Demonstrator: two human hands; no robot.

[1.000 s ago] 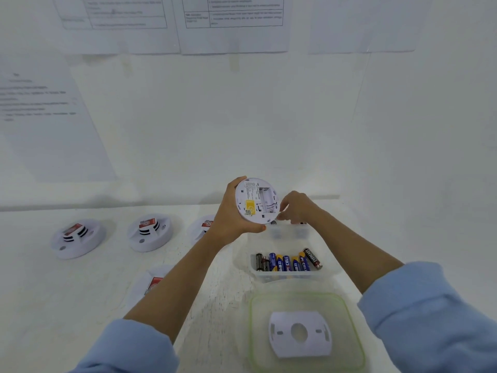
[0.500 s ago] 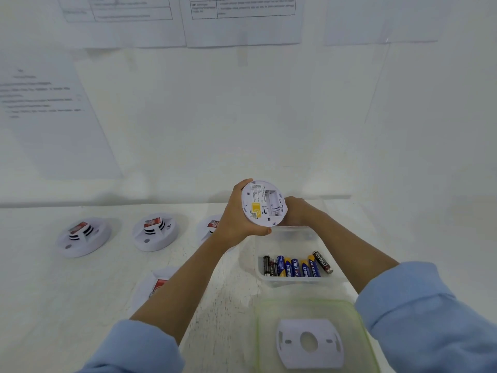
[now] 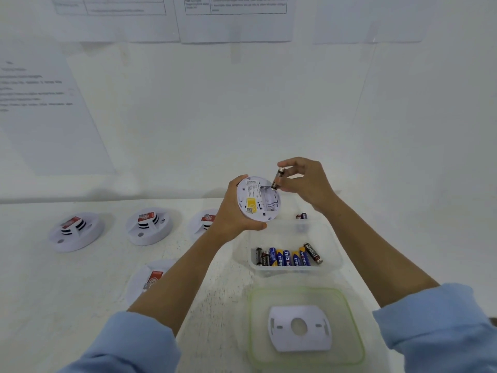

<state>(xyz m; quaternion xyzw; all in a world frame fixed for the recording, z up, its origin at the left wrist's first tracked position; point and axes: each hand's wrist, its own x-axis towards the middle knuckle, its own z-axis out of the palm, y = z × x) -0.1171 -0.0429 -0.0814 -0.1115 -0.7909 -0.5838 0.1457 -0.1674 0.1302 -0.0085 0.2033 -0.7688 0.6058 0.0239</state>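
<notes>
Smoke detector [image 3: 258, 198] sits back-up in my left hand [image 3: 231, 211], fingers [image 3: 240, 181] round its rim, over the table [image 3: 80, 292]. My right hand [image 3: 304, 181] pinches a battery [image 3: 278, 179] at its open bay. Mounting plate [image 3: 317, 337] is off; I reckon seating cells and closing remain.

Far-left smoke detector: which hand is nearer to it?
Left. The left hand, holding an opened detector, is to the right of the far-left smoke detector; the right hand, pinching a battery, is farther right.
</notes>
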